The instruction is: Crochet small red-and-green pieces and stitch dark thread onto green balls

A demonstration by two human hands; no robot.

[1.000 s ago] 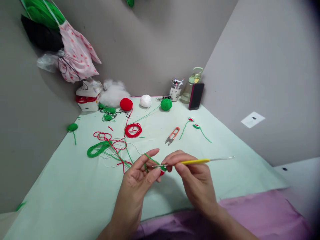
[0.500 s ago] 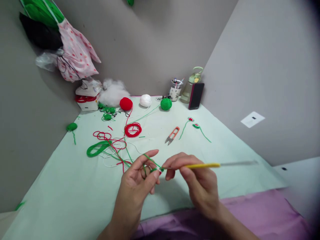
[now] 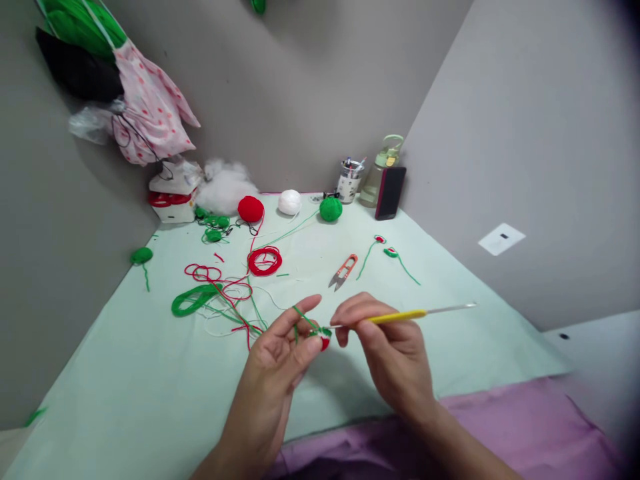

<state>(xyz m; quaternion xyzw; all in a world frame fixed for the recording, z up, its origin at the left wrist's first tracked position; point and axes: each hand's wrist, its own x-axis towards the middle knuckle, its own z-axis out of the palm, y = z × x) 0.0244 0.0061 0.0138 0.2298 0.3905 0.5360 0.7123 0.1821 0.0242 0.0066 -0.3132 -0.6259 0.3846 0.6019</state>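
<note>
Between thumb and fingers, my left hand point(image 3: 280, 360) pinches a small crochet piece point(image 3: 325, 340) in red, white and green. Green yarn point(image 3: 303, 316) runs over its raised index finger to the piece. My right hand point(image 3: 387, 353) is closed around a crochet hook point(image 3: 400, 317) with a yellow handle, held nearly level. The hook's thin metal tip meets the green edge of the piece; whether it sits inside a stitch is too small to tell. Beyond my hands lie orange-handled thread snips point(image 3: 343, 272) and two small finished-looking crochet pieces point(image 3: 391, 252) with green tails.
Red point(image 3: 251, 209), white point(image 3: 289, 202) and green yarn balls point(image 3: 331, 209) stand at the back. Loose red yarn point(image 3: 265, 261) and a green skein point(image 3: 195, 300) tangle left. White stuffing point(image 3: 227, 187), a pen cup point(image 3: 350, 181), a bottle point(image 3: 373, 183) and a phone point(image 3: 391, 193) line the wall.
The hook's far end has swung up and left, as my right hand tilted. The crochet piece has turned in my left fingers, with more of its red part showing.
</note>
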